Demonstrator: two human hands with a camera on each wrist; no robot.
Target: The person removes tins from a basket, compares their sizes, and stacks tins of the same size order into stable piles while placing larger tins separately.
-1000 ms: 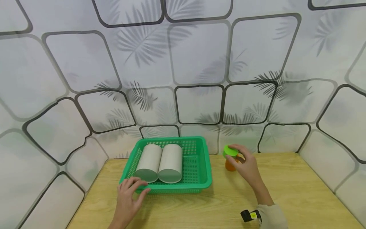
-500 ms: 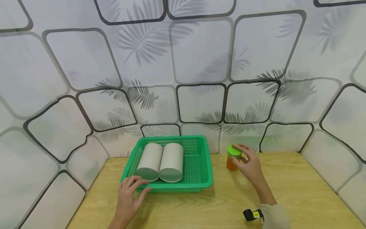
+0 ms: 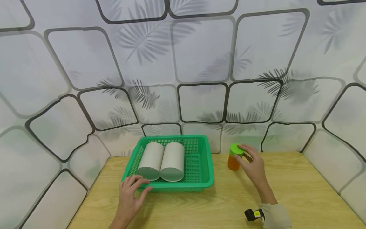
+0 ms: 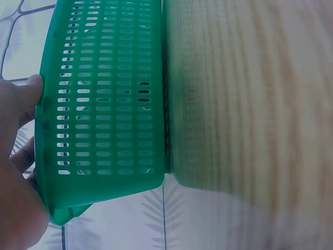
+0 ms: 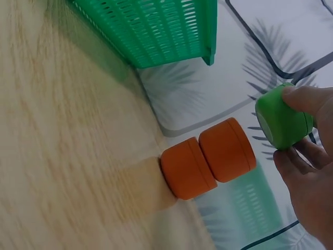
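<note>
My right hand (image 3: 253,165) pinches a small green round cup-like piece (image 5: 282,117) between thumb and fingers. In the right wrist view, the piece hangs tilted just past the top of two stacked orange round pieces (image 5: 227,149), with a visible gap between. From the head, green overlaps the orange stack (image 3: 233,163), hiding its upper part. At the left, my left hand (image 3: 129,195) holds the near rim of a green plastic basket (image 3: 183,185), thumb outside and fingers reaching over the edge. Two white cylinders (image 3: 151,159) lie side by side inside the basket.
All this stands on a wooden tabletop (image 3: 217,210). Behind it and along both sides rise pale walls (image 3: 200,105) with a leaf and rounded-square pattern. The orange stack is right of the basket, near the back wall.
My right hand has carried the green piece slightly right, over the orange stack. My left hand stays at the basket rim. The head view has shifted slightly.
</note>
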